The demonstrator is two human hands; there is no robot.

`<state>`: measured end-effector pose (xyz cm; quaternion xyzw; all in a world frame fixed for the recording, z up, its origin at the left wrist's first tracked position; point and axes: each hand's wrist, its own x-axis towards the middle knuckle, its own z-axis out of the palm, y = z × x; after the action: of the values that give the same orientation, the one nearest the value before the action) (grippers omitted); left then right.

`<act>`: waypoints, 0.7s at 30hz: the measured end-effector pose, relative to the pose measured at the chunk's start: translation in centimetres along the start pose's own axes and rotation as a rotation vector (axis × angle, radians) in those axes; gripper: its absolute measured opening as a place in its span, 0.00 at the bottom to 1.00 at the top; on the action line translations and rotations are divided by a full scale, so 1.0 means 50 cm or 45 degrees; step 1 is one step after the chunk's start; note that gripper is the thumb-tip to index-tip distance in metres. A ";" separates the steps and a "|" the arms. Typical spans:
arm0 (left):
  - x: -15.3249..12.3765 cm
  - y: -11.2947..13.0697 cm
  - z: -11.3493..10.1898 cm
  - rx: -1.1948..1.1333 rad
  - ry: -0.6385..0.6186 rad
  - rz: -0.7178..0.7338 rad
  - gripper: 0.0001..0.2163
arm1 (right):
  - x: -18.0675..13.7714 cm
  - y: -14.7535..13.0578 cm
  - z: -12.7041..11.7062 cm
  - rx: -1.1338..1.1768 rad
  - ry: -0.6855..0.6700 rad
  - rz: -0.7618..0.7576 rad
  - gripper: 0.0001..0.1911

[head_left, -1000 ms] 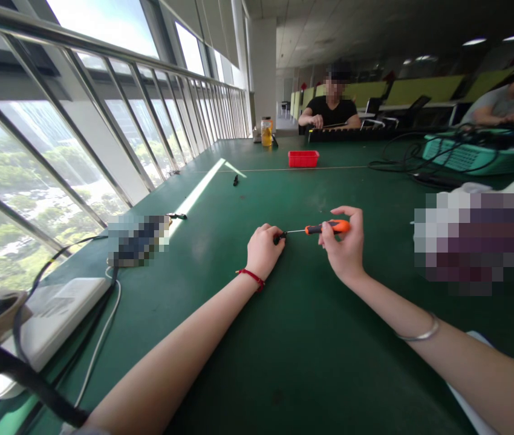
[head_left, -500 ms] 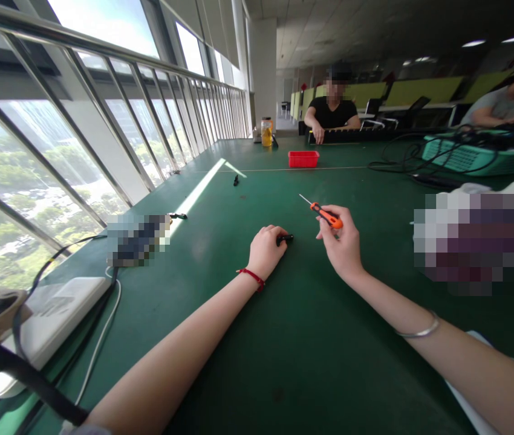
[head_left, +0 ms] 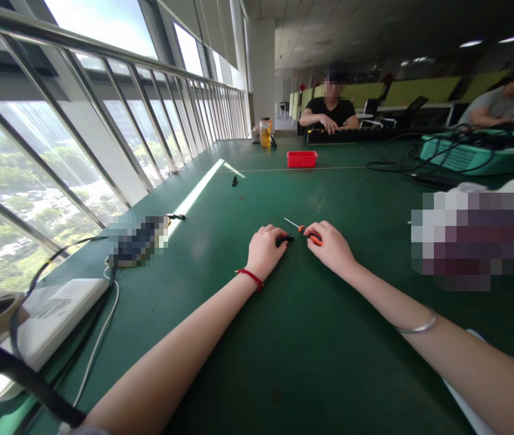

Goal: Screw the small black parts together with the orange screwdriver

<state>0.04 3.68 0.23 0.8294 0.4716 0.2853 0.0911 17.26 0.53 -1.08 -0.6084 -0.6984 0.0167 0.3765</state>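
My left hand (head_left: 265, 249) rests on the green table (head_left: 248, 338), its fingers curled round a small black part (head_left: 285, 240) that pokes out to the right. My right hand (head_left: 333, 246) lies close beside it, closed over an orange-handled screwdriver (head_left: 305, 230). The screwdriver's thin metal tip points up and to the left, just above the black part. The two hands nearly touch.
A red tray (head_left: 302, 159) and a jar of yellow liquid (head_left: 265, 133) stand farther back. Small black parts (head_left: 234, 180) lie near the window rail. A white power strip (head_left: 52, 314) with cables sits at the left. Two other people sit at the far end, by a teal keyboard-like device (head_left: 461, 154).
My right hand has come down and to the left with the screwdriver, from raised in the air to the table beside the black part. My left hand has stayed put.
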 end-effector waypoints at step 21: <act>0.000 0.009 -0.008 -0.177 -0.037 0.256 0.04 | 0.001 -0.017 -0.012 -0.005 -0.147 -0.160 0.06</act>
<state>0.14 3.38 0.72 0.8682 0.3638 0.3131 0.1262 16.90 0.10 -0.19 -0.5621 -0.7558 0.0267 0.3348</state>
